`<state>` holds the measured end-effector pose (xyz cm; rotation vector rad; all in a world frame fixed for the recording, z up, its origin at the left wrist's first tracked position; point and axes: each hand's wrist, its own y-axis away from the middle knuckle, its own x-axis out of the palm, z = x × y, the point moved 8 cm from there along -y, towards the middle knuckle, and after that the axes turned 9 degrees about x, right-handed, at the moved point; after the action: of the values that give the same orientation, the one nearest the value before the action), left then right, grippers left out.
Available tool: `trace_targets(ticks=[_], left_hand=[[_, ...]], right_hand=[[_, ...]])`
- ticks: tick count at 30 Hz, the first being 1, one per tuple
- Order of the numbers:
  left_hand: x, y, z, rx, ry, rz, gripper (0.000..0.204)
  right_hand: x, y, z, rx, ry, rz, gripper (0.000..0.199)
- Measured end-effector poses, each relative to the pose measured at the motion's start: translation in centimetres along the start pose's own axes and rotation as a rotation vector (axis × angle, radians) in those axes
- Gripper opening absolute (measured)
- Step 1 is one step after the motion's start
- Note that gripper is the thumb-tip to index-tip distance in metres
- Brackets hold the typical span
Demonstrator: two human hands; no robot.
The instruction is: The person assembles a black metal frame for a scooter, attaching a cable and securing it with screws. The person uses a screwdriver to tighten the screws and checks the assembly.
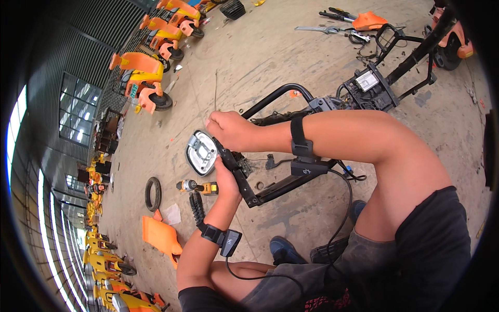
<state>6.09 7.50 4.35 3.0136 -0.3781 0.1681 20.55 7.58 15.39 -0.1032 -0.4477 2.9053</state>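
One silver-lined lamp (201, 152) sits at the near end of one black metal frame (283, 192), between two bare hands. The left hand (227, 179) is partly closed beside a dark bar at the frame's end, its thumb against the lamp's rim; its fingers are hidden, so I cannot tell how firmly it holds. The right hand (231, 131) is curled into a fist just beside the lamp (a thin rod-like line shows above it, but whether that is gripped I cannot tell).

Two black straps, each with a small box, circle the forearms: one right strap (300, 136), one left strap (212, 233). Two shoes show below, one plain to see (285, 251), the other partly covered.

On the floor to the left lie one yellow-and-black drill (197, 187), one loose tire (153, 194) and one orange panel (161, 236). Three orange-and-yellow scooters (143, 78) can be counted at upper left, near a black crate (232, 9); the yellow scooters (106, 262) at lower left overlap too much to count.

The right forearm crosses over the frame and hides its middle; the fist covers part of its end.
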Motion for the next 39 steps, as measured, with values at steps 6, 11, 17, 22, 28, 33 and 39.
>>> trace_targets(ticks=[6, 11, 17, 22, 28, 33, 39], left_hand=[[0.1, -0.1, -0.2, 0.014, -0.024, -0.005, 0.048], [2.6, 2.1, -2.7, 0.073, -0.044, -0.053, 0.051], [-1.4, -0.5, 0.3, 0.013, -0.023, -0.039, 0.050], [-0.4, -0.5, 0.0, 0.020, -0.079, 0.006, 0.046], [-0.6, -0.2, -0.2, 0.045, -0.073, -0.012, 0.045], [-0.4, -0.4, 0.0, 0.034, -0.055, 0.016, 0.045], [-2.8, -1.4, 3.2, 0.006, 0.023, -0.016, 0.043]], right_hand=[[-0.5, 3.4, 1.2, -0.044, -0.027, 0.149, 0.030], [0.0, 7.4, 2.7, -0.325, 0.082, 0.263, 0.025], [2.3, 13.2, -0.5, -0.351, 0.285, 0.606, 0.019], [1.7, 14.7, -3.3, -0.262, 0.444, 0.663, 0.019], [1.6, 14.3, -3.0, -0.117, 0.541, 0.678, 0.019], [0.6, 14.0, -2.3, -0.153, 0.495, 0.570, 0.018], [-2.5, 12.2, -0.1, -0.109, 0.241, 0.251, 0.018]])
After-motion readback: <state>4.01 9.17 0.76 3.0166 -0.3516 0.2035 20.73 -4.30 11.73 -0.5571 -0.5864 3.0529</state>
